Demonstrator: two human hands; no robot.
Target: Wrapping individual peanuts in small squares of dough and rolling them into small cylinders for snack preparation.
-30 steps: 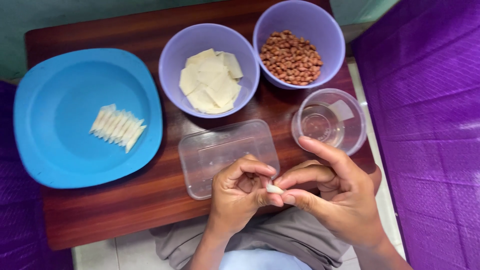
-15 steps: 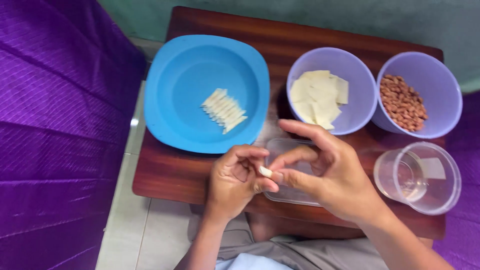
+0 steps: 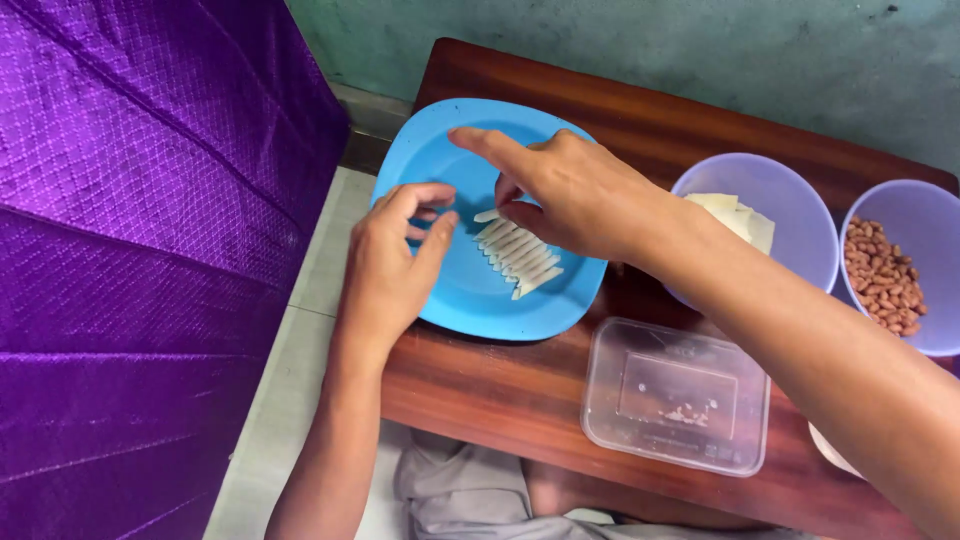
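A blue plate (image 3: 450, 290) lies at the left end of a dark wooden table (image 3: 500, 400) and carries a row of several small white rolls (image 3: 525, 260). My right hand (image 3: 570, 190) reaches across the plate. Its thumb and fingers pinch one more white roll (image 3: 487, 215) at the far end of the row, with the index finger stretched out. My left hand (image 3: 395, 260) rests at the plate's left edge, fingers apart and holding nothing, close to the same end of the row.
A purple bowl (image 3: 800, 200) of flat white sheets (image 3: 745, 215) and a purple bowl of brown peanuts (image 3: 885, 275) stand to the right. A clear rectangular container (image 3: 680, 395) sits near the front edge. Purple quilted fabric (image 3: 150, 200) fills the left side.
Both hands moved from in front of the clear container, where they pinched a white roll together, to the blue plate. Only the right hand holds the roll now. The view swung left.
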